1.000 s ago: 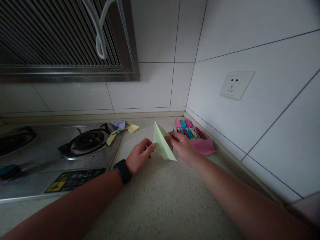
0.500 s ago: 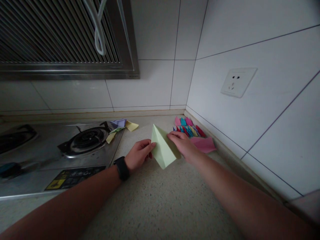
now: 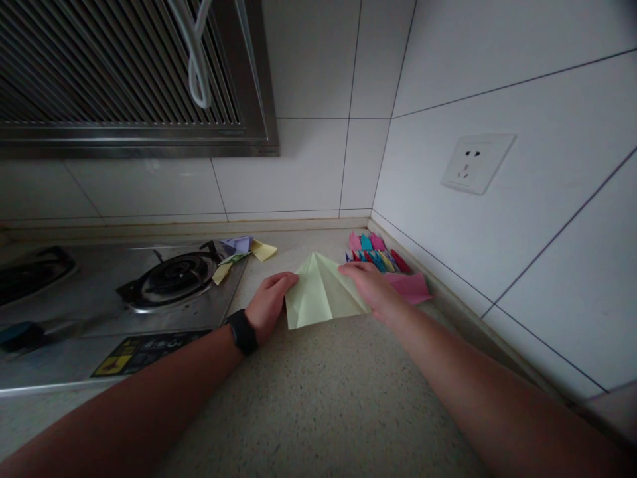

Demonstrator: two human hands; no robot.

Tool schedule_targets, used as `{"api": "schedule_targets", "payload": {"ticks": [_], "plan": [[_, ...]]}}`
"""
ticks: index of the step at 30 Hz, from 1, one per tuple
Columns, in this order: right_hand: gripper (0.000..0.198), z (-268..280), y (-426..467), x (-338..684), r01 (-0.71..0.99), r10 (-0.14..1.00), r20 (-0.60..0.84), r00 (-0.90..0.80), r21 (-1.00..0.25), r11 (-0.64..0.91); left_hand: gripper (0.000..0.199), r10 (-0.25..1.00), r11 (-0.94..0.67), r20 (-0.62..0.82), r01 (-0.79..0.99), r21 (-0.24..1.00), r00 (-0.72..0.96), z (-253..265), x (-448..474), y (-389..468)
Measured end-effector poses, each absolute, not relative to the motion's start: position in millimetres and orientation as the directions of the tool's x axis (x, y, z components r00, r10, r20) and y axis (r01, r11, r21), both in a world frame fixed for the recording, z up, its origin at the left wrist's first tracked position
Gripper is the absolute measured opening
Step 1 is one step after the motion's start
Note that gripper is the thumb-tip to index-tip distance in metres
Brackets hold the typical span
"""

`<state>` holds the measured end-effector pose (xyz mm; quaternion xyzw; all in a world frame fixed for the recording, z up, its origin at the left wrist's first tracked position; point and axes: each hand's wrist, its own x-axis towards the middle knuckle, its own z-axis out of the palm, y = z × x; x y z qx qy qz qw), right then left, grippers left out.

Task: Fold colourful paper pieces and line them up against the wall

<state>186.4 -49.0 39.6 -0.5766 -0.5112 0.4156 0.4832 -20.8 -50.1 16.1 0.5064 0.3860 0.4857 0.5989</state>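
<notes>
A pale yellow-green sheet of paper point(image 3: 323, 295), creased in several lines that fan out from its top point, is stretched between my two hands above the counter. My left hand point(image 3: 271, 302), with a black watch on the wrist, pinches its left edge. On the right edge, my right hand point(image 3: 365, 285) grips the paper with thumb and fingers. Just behind my right hand lies a pink paper sheet point(image 3: 411, 287), partly covered by the hand. Beyond it sit rows of small colourful folded paper pieces point(image 3: 375, 259).
A gas stove point(image 3: 179, 275) is set in the counter point(image 3: 323, 398) at the left. Purple, green and yellow papers point(image 3: 241, 247) lie at its right edge. A range hood point(image 3: 149, 143) hangs above, with a looped white cable point(image 3: 199, 79). A socket point(image 3: 478, 162) is on the right wall.
The sheet has been opened out from a narrower folded shape into a wider one. My hands have moved slightly apart, the left one to the left.
</notes>
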Motion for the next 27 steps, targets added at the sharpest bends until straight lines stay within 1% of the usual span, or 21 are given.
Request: {"api": "schedule_targets", "payload": {"ticks": [4, 7, 10, 13, 17, 21, 22, 24, 25, 27], "plan": [[0.021, 40, -50, 185, 0.225, 0.988, 0.070, 0.136, -0.974, 0.038, 0.029, 0.968, -0.002, 0.032, -0.118, 0.993, 0.248, 16, -20, -52], [0.023, 36, -51, 184, 0.263, 0.989, 0.107, 0.105, -0.962, 0.076, 0.031, 0.951, -0.018, 0.034, -0.055, 0.998, 0.306, 16, -19, -53], [0.026, 33, -52, 181, 0.286, 0.993, 0.122, 0.004, -0.951, 0.116, 0.034, 0.916, -0.092, 0.071, 0.033, 0.995, 0.395, 14, -20, -53], [0.027, 33, -56, 178, 0.281, 0.984, 0.113, -0.138, -0.948, 0.149, 0.037, 0.898, -0.136, 0.084, 0.090, 0.987, 0.431, 12, -21, -52], [0.026, 34, -60, 174, 0.284, 0.961, 0.084, -0.264, -0.945, 0.161, 0.038, 0.887, -0.131, 0.092, 0.055, 0.990, 0.453, 11, -20, -53], [0.018, 30, -59, 173, 0.310, 0.936, 0.126, -0.327, -0.922, 0.233, 0.041, 0.861, -0.109, 0.090, 0.008, 0.994, 0.500, 13, -19, -56], [0.019, 29, -59, 173, 0.325, 0.930, 0.160, -0.332, -0.906, 0.272, 0.040, 0.854, -0.102, 0.088, -0.001, 0.995, 0.512, 14, -19, -57], [0.029, 28, -59, 175, 0.382, 0.906, 0.297, -0.303, -0.833, 0.401, 0.039, 0.852, -0.080, 0.074, -0.010, 0.997, 0.518, 16, -19, -57], [0.035, 28, -60, 176, 0.421, 0.872, 0.393, -0.291, -0.766, 0.486, 0.038, 0.859, -0.069, 0.064, -0.009, 0.998, 0.507, 17, -19, -57], [0.046, 33, -64, 178, 0.492, 0.754, 0.575, -0.317, -0.580, 0.649, 0.039, 0.881, -0.047, 0.043, -0.005, 0.999, 0.472, 18, -19, -56]]}}
